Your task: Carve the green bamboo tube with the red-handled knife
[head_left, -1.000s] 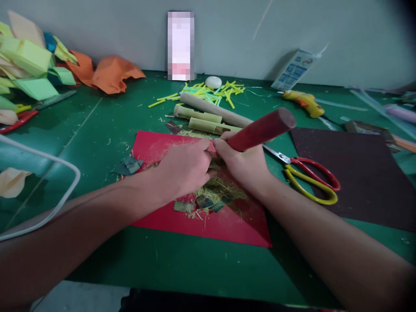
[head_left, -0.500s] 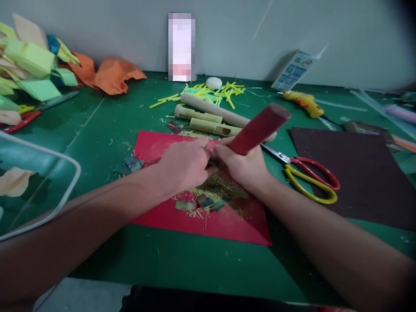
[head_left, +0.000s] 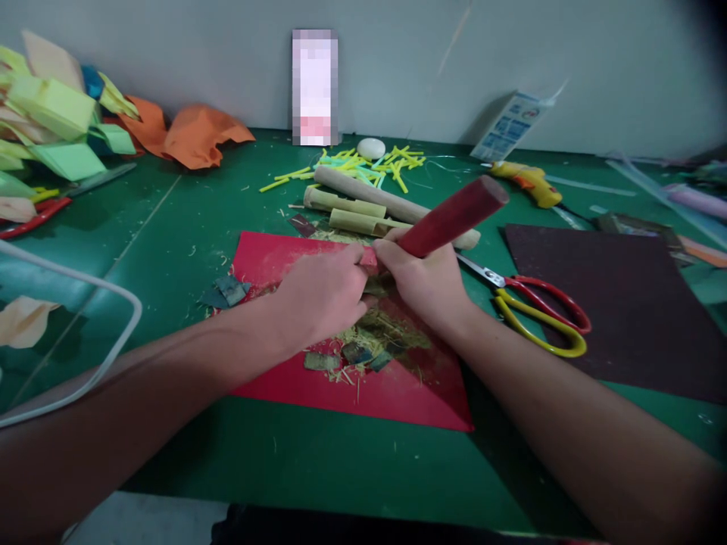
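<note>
My right hand [head_left: 429,284] is wrapped round a thick dark red stick [head_left: 454,217], which tilts up to the right. Beside it, my left hand [head_left: 326,291] is closed over the red sheet [head_left: 273,390], its fingertips near a small pinkish-red piece [head_left: 369,259]; what it grips is hidden. Shavings [head_left: 386,325] and dark green scraps [head_left: 322,361] lie on the sheet below both hands. Just behind them are two cut bamboo-like tubes [head_left: 355,221] and a longer round wooden rod [head_left: 369,189].
Open scissors [head_left: 537,314] lie right of my right hand, by a dark sheet [head_left: 613,303]. Farther back are a yellow glue gun [head_left: 525,182], yellow-green sticks [head_left: 397,163] and a phone [head_left: 315,87]. A white cable [head_left: 128,322] and folded papers [head_left: 54,106] occupy the left.
The red stick has tipped slightly lower, and my right hand has shifted a little. More of the small pinkish-red piece shows between my hands. The whole view has shifted slightly.
</note>
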`<state>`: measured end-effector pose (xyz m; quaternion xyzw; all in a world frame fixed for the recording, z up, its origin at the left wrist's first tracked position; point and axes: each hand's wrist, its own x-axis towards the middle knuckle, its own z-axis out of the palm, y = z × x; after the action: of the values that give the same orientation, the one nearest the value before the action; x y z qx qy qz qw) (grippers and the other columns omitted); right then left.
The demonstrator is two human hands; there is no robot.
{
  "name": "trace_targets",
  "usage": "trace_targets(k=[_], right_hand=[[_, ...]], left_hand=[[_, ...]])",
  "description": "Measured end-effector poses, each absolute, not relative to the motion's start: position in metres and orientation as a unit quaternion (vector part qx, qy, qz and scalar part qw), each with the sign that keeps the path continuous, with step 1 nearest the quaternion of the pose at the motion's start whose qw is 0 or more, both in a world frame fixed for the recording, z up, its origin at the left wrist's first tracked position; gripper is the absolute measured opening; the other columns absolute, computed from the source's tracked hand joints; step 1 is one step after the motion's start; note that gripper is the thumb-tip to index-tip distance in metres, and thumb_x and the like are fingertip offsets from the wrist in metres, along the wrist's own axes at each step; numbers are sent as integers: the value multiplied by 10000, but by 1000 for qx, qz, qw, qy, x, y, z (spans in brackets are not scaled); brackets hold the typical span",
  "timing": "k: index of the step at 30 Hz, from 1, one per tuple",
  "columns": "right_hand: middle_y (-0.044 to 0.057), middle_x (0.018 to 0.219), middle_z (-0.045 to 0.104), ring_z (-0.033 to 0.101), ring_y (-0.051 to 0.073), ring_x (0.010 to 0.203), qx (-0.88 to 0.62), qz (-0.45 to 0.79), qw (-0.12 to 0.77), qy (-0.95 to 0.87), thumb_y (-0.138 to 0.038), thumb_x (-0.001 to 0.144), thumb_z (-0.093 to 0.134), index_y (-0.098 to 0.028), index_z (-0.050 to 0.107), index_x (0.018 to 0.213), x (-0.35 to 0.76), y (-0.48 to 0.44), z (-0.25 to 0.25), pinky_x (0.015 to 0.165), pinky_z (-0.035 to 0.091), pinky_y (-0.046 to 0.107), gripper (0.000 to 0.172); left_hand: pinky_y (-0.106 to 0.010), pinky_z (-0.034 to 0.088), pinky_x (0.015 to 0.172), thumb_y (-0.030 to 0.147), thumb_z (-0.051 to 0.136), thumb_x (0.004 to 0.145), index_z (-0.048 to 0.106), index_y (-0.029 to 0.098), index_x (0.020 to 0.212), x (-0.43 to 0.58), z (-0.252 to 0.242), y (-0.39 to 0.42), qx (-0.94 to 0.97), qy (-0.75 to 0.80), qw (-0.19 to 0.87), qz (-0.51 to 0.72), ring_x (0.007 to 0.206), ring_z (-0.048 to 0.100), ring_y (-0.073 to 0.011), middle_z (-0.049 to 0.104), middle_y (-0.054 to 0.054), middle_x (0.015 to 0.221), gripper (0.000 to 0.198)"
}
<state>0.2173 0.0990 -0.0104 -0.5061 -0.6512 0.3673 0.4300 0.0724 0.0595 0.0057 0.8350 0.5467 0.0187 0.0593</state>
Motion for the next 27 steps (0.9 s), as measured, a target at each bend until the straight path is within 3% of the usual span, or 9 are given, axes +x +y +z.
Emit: trace_targets(k=[11,21,27], right_hand=[[-43,553,461,402,104,572,-506,353,419,-666,-209,752,586,-208,470,546,218,99,-14,544,327,289,236],[-39,537,412,395,112,561,-487,356,432,-670,-226,722,595,-228,402,537,218,92,-18,544,352,283,268],[-42,561,427,377,105,566,-479,357,482,-641,-213,759,594,-214,465,548,218,98,-17,562,338,292,247]], left_hand=[[-383,536,762,363,585,944,653,137,1257,72,5,60,836,544,66,20,1035,678,-308,634,-128,1289,392],[-345,515,776,420,618,912,759,182,980,63,5,70,825,548,121,71,947,659,-249,672,-89,1080,284],[-386,531,794,433,589,936,732,149,1155,67,7,65,825,556,97,40,1008,660,-301,652,-135,1132,385]])
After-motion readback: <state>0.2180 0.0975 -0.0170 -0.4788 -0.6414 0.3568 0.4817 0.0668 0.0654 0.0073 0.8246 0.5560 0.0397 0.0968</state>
